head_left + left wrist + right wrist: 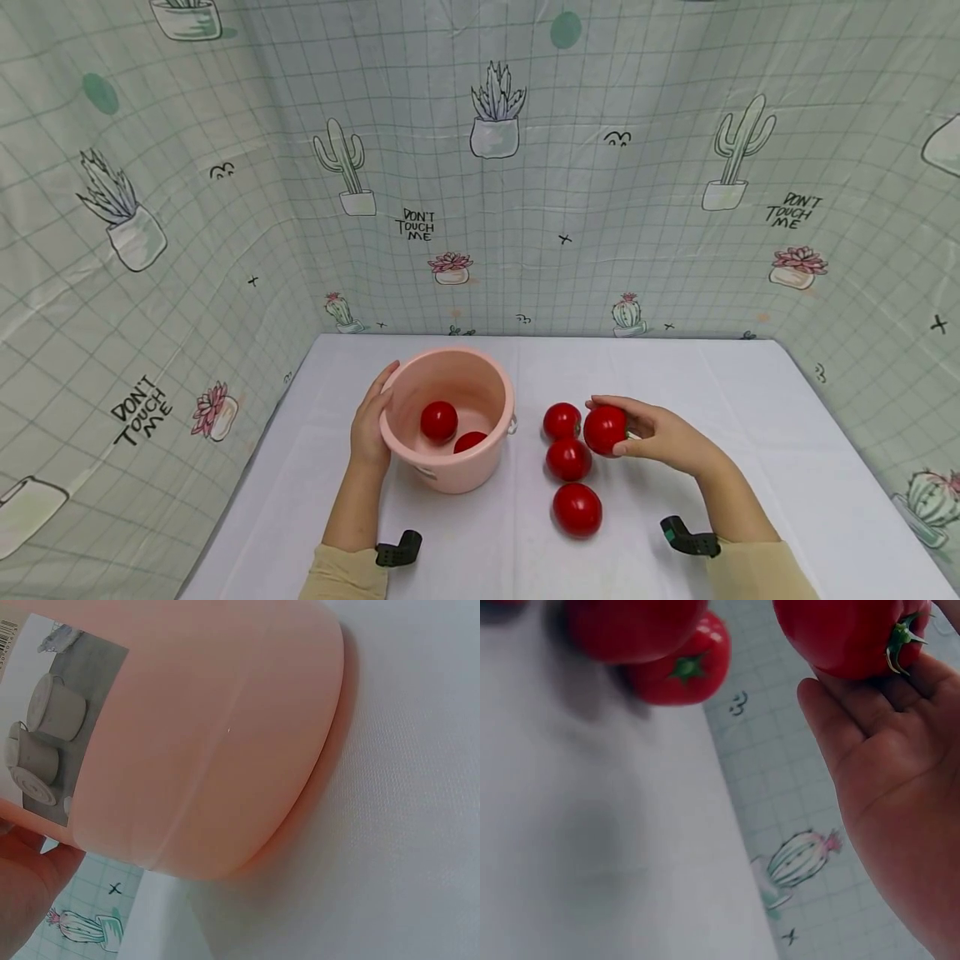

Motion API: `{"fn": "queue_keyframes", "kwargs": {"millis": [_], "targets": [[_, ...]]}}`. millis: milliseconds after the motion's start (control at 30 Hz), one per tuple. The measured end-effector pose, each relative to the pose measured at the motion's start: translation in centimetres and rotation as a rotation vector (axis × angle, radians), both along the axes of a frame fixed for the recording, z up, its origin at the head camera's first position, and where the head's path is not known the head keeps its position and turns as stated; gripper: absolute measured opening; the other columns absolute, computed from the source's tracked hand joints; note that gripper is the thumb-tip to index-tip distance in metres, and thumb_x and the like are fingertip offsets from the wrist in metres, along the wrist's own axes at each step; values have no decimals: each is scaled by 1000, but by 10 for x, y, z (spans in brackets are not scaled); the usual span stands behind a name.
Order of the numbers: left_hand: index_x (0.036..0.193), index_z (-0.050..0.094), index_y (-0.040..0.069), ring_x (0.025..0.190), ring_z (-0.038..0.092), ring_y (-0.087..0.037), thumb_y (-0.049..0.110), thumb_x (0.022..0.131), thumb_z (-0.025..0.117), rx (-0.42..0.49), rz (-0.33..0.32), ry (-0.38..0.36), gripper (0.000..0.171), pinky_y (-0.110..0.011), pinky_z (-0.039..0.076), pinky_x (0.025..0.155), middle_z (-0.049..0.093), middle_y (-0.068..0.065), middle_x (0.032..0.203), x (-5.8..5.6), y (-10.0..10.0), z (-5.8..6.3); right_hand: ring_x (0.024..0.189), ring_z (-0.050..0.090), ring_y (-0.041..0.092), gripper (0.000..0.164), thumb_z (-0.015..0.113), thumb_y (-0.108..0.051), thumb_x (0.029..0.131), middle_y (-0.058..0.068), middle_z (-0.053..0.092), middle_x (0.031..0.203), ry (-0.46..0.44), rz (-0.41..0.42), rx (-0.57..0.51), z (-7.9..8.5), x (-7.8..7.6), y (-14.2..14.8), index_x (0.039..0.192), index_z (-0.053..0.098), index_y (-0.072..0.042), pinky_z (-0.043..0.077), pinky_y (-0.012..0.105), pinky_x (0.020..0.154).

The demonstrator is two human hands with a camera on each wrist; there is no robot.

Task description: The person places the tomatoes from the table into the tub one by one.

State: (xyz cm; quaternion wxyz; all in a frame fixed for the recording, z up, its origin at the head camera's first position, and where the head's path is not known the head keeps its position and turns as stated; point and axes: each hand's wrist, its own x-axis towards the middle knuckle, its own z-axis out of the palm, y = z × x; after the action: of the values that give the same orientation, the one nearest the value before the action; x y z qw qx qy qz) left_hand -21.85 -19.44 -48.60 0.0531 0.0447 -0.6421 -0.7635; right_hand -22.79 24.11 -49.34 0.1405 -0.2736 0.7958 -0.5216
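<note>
My left hand (371, 425) holds the left side of a pink bucket (465, 477), fingers at its rim. Two red tomatoes lie inside, one tomato (438, 422) in full view and another (471, 442) partly hidden by the near wall. To the right of the bucket, my right hand (660, 435) grips a tomato (604, 430) between thumb and fingers; its green stem (902, 637) faces the palm in the right wrist view. Beside it on the table are three more tomatoes: a far one (562, 422), a middle one (568, 460) and a near one (577, 510).
A white cloth (645, 367) covers the table. Behind and at both sides hangs a gridded curtain (525, 217) printed with cacti. The bucket bears a picture label (67, 712), seen in the left wrist view. Dark bands (401, 550) circle both wrists.
</note>
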Motion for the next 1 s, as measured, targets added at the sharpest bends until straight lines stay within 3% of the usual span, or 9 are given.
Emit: {"fn": "queue_keyframes", "kwargs": {"millis": [233, 500, 633, 733, 867, 1000], "targets": [[144, 48, 36, 145, 33, -9, 28, 102, 35, -5, 6, -11, 45, -40, 31, 120, 43, 10, 155, 0, -1, -2, 131, 50, -2, 63, 69, -12, 91, 10, 50, 149, 48, 94, -46, 32, -25, -17, 149, 44, -17, 47, 22, 102], [144, 47, 37, 145, 33, -9, 29, 103, 35, -3, -2, -15, 44, -40, 32, 119, 41, 9, 156, -2, -2, -3, 131, 52, 5, 64, 71, -17, 90, 4, 51, 148, 40, 113, -19, 66, -47, -44, 147, 46, -25, 48, 25, 102], [144, 47, 38, 146, 32, -9, 31, 103, 36, -12, 3, -19, 44, -40, 32, 120, 42, 12, 155, -1, -3, -4, 133, 52, 13, 63, 72, -18, 89, 4, 51, 148, 38, 139, -23, 77, -57, -59, 147, 47, -24, 46, 37, 108], [146, 47, 33, 147, 31, -11, 27, 103, 34, -1, -1, 3, 45, -41, 29, 121, 43, 9, 155, 0, -4, -5, 134, 51, 18, 63, 71, -19, 89, 2, 52, 147, 31, 170, -30, 84, -64, -69, 147, 47, -23, 43, 45, 110], [147, 46, 25, 147, 31, -12, 22, 103, 30, 16, -19, 41, 47, -41, 25, 123, 43, 5, 155, 0, -5, -5, 136, 49, 22, 63, 71, -20, 89, 2, 52, 147, 6, 212, -36, 90, -71, -80, 147, 47, -24, 46, 43, 109], [148, 45, 25, 146, 32, -12, 22, 103, 29, 23, -36, 45, 48, -41, 25, 123, 43, 6, 154, -1, -4, -4, 137, 48, 27, 64, 71, -19, 89, 7, 49, 150, -29, 250, -47, 95, -77, -92, 148, 46, -21, 50, 38, 104]]}}
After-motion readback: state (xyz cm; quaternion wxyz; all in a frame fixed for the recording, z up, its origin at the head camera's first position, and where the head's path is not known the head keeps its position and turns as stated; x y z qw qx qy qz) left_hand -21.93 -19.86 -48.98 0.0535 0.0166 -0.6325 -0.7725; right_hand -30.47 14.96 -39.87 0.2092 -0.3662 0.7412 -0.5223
